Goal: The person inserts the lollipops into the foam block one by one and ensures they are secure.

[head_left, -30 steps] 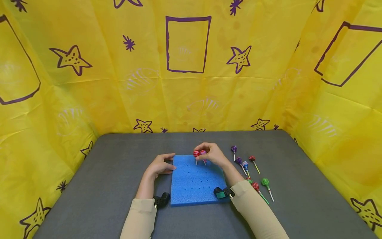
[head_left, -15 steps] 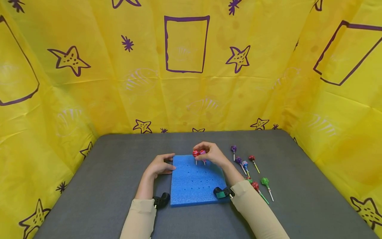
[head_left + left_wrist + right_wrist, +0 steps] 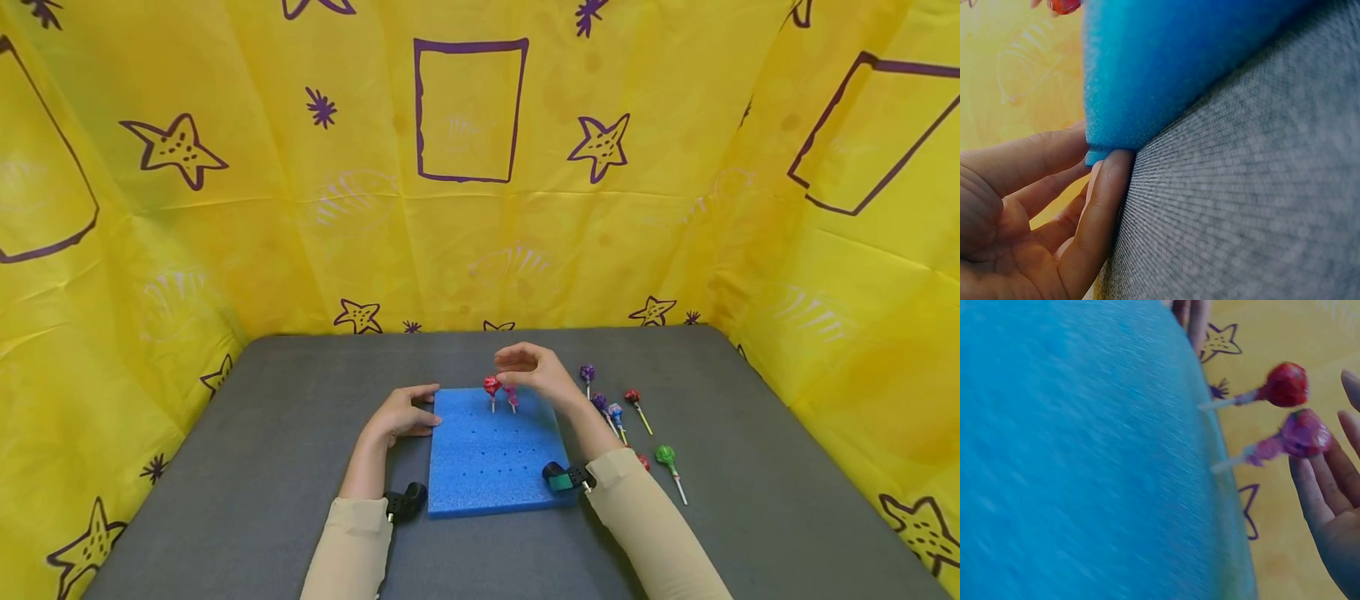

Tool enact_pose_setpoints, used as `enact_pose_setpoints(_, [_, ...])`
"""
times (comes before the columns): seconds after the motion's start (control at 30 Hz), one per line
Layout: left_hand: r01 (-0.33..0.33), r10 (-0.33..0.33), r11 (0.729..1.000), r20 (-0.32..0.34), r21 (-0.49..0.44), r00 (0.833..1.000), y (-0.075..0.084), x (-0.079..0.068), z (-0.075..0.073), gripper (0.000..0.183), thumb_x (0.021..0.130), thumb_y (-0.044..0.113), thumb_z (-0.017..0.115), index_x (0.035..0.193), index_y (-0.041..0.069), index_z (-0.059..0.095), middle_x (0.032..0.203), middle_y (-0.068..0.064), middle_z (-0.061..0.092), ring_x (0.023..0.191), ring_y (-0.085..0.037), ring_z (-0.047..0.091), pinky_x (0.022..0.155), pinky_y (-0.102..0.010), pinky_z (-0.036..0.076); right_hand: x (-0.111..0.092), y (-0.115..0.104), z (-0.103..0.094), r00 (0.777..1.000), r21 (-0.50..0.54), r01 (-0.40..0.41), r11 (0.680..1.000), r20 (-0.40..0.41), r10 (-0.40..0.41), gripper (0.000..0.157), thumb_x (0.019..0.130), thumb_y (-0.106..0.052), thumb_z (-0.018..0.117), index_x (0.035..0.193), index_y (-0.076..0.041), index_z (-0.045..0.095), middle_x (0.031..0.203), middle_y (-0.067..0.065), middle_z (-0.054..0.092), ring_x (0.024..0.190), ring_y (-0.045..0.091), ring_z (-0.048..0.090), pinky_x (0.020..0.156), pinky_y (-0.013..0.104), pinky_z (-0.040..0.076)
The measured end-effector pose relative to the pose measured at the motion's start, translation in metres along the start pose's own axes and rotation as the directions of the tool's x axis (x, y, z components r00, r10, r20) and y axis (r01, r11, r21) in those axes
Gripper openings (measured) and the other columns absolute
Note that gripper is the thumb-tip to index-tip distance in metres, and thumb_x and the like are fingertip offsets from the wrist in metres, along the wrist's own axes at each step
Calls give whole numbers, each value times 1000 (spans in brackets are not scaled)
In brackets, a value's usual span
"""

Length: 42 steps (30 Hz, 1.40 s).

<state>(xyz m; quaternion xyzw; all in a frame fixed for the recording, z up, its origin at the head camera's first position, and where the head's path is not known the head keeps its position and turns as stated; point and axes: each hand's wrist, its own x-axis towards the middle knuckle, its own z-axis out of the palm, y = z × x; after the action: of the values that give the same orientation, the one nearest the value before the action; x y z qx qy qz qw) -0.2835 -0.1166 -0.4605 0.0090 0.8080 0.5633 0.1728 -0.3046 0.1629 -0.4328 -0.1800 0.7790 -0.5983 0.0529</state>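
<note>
The fingers of the right hand are parted from its thumb and gently bent, gripping nothing; they are right beside a wrapped sweet, and we cannot tell whether they touch it. On the left hand, we see thumb and fingers spread, their tips resting against the left edge of a foam block near its far corner. Around all this we have yellow cloth with purple starfish outlines, behind and at both sides of a dark grey bench. The blue foam block lies flat on that bench, with rows of small holes in its top. Our view is partly blocked by the right sleeve, which covers some of a red-headed sweet at its edge. Upright in the block's far part stand a red lollipop and, just to its right, a pink lollipop, which the right hand partly hides from the head camera. Right of the block, we find two purple lollipops, a blue one, a green one and a smaller red one lying loose.
</note>
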Motion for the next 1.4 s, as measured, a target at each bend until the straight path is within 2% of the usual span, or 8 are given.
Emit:
enact_pose_setpoints(0.23, [-1, 2, 1000, -4, 4, 1000, 1, -1, 0, 65, 84, -3, 73, 144, 7, 51, 136, -22, 51, 86, -15, 66, 79, -34, 64, -2, -10, -21, 997, -41, -28, 999, -79, 25, 39, 89, -21, 74, 124, -7, 64, 130, 20, 64, 114, 24, 66, 98, 40, 58])
enact_pose_setpoints(0.47, [-4, 4, 1000, 0, 10, 1000, 1, -1, 0, 66, 84, -2, 73, 145, 7, 50, 137, -22, 50, 87, -16, 66, 79, -35, 64, -5, -8, -46, 978, -60, -69, 996, -199, 55, 44, 91, -26, 71, 129, -5, 61, 130, 17, 64, 109, 15, 65, 104, 41, 54])
enact_pose_setpoints(0.67, [11, -11, 1000, -5, 5, 1000, 0, 0, 0, 66, 83, -2, 73, 145, 8, 50, 137, -21, 50, 88, -17, 66, 79, -34, 64, -6, -1, -62, 946, -5, -115, 993, -306, 108, 44, 93, -24, 69, 131, -3, 60, 132, 19, 61, 96, 1, 63, 101, 34, 56])
enact_pose_setpoints(0.83, [7, -7, 1000, 2, 2, 1000, 0, 0, 1, 66, 84, -2, 73, 145, 8, 50, 137, -22, 50, 87, -17, 67, 80, -34, 64, -7, 5, -72, 908, 18, -161, 987, -390, 155, 46, 94, -23, 68, 133, -1, 59, 135, 21, 59, 90, -4, 62, 106, 43, 53])
enact_pose_setpoints(0.93, [1, -1, 1000, 7, 1, 1000, 0, -1, 0, 65, 84, -2, 72, 145, 8, 50, 137, -22, 50, 87, -16, 67, 80, -35, 64, -8, 9, -77, 864, 26, -214, 977, -461, 201, 41, 94, -20, 67, 130, -2, 62, 131, 19, 61, 90, 1, 63, 106, 46, 52])
enact_pose_setpoints(1.03, [-7, 7, 1000, 8, 3, 1000, 0, -2, -1, 65, 84, -2, 72, 145, 7, 50, 137, -22, 50, 86, -16, 67, 80, -35, 64, -10, 13, -82, 820, 8, -278, 960, -520, 242, 37, 94, -19, 67, 127, -4, 64, 128, 18, 63, 98, 16, 65, 104, 44, 54])
enact_pose_setpoints(1.13, [-8, 8, 1000, 3, -5, 1000, 1, -2, -1, 66, 84, -3, 72, 145, 7, 50, 135, -22, 51, 85, -16, 66, 79, -34, 64, -13, 17, -84, 797, -12, -342, 940, -534, 283, 38, 93, -18, 67, 129, -3, 63, 130, 19, 62, 114, 30, 61, 105, 45, 53])
enact_pose_setpoints(1.4, [-2, 2, 1000, -2, -20, 1000, 1, -2, -1, 66, 83, -4, 72, 144, 7, 50, 134, -22, 51, 84, -14, 66, 77, -34, 64, -20, 30, -89, 822, -170, -439, 882, -472, 318, 47, 94, -21, 65, 136, -1, 56, 140, 25, 54, 130, 42, 48, 111, 56, 43])
